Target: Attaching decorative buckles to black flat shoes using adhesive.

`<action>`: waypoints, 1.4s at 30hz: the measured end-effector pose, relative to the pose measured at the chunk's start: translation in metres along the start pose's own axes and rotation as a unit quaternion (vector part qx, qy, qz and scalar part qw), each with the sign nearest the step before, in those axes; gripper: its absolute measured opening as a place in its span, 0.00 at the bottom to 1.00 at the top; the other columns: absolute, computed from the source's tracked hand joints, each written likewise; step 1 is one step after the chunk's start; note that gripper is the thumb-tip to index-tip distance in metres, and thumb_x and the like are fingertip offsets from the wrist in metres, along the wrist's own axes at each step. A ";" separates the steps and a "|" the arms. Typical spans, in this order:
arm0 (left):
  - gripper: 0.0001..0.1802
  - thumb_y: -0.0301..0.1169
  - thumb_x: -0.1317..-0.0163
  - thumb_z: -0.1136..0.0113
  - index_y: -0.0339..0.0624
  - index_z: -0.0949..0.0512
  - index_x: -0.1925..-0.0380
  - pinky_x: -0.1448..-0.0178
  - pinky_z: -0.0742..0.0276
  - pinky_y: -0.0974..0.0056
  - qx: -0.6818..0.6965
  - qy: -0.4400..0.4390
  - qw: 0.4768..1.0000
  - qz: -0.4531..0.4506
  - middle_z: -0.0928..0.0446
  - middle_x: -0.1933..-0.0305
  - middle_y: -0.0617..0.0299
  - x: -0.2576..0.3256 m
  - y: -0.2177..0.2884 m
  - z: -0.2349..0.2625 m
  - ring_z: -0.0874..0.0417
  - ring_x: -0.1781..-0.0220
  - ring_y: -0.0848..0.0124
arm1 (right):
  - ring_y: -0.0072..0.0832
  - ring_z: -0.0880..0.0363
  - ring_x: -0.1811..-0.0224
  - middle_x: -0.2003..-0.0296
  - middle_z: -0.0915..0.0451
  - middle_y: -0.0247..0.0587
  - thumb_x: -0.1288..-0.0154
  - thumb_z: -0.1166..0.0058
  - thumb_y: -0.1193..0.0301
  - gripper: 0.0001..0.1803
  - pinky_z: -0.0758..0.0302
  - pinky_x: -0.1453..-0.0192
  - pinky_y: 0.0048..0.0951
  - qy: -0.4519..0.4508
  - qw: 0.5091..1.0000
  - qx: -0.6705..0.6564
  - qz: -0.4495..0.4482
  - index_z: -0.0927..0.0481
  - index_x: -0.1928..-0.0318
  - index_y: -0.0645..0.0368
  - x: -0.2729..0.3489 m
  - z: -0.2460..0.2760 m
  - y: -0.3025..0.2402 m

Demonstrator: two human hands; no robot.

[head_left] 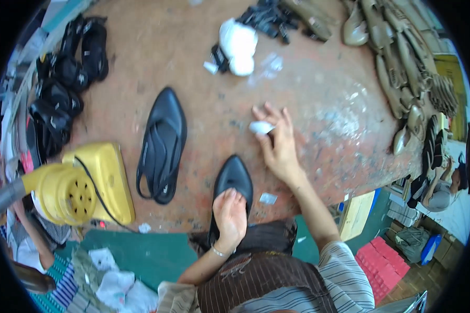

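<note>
left hand point(230, 214) presses flat on a black shoe point(234, 180) at the near tabletop point(308, 94) edge; right hand point(278, 143), farther right, pinches a white wad point(260, 127) in its fingers.

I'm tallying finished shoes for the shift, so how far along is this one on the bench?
Looks done: one black slingback shoe lies apart on the table. In hand: the left hand presses the black pointed shoe at the table's edge, while the right hand pinches a white wad. Possibly left: black shoes piled at far left.
</note>
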State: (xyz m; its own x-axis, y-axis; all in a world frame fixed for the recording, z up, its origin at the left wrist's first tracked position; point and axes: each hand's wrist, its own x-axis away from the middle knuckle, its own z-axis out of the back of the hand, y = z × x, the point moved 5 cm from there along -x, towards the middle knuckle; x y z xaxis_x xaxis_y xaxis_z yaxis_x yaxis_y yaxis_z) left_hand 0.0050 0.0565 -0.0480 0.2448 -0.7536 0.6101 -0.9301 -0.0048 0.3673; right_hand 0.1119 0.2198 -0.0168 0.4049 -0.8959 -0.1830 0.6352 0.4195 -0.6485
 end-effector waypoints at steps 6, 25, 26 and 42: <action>0.03 0.22 0.37 0.47 0.39 0.25 0.68 0.54 0.32 0.69 0.005 -0.007 1.000 -0.013 0.25 0.68 0.66 0.005 0.007 0.001 0.28 0.63 0.76 | 0.46 0.29 0.43 0.53 0.23 0.47 0.41 0.52 0.82 0.15 0.32 0.41 0.43 0.099 0.990 -0.079 -0.057 0.28 0.52 0.61 -0.022 0.038 0.008; 0.08 0.22 0.35 0.48 0.41 0.28 0.74 0.53 0.33 0.71 0.006 0.020 1.000 0.012 0.30 0.71 0.69 -0.002 0.006 -0.011 0.29 0.65 0.79 | 0.38 0.23 0.62 0.63 0.20 0.41 0.44 0.40 0.76 0.11 0.25 0.58 0.33 0.163 0.945 0.282 0.025 0.16 0.58 0.56 0.021 0.057 0.037; 0.08 0.22 0.35 0.48 0.41 0.28 0.74 0.53 0.33 0.71 0.010 0.026 1.000 0.010 0.30 0.71 0.69 -0.003 0.006 -0.009 0.29 0.65 0.79 | 0.38 0.23 0.62 0.63 0.20 0.41 0.44 0.40 0.76 0.11 0.25 0.58 0.33 0.156 0.947 0.280 0.028 0.16 0.58 0.56 0.029 0.055 0.032; 0.09 0.29 0.36 0.53 0.35 0.26 0.65 0.43 0.34 0.66 0.143 -0.127 0.981 0.019 0.25 0.60 0.61 -0.006 0.006 -0.004 0.26 0.54 0.70 | 0.34 0.24 0.60 0.62 0.23 0.43 0.56 0.34 0.81 0.22 0.25 0.59 0.30 -0.010 0.992 -0.112 -0.050 0.17 0.55 0.59 0.056 0.018 -0.073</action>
State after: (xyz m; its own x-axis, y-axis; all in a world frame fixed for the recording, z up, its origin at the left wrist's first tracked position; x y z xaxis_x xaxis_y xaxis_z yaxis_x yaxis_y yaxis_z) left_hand -0.0010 0.0634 -0.0466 0.1668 -0.8963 0.4109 -0.9848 -0.1308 0.1144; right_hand 0.1002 0.1412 0.0339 0.3613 -0.9274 -0.0971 0.5111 0.2841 -0.8112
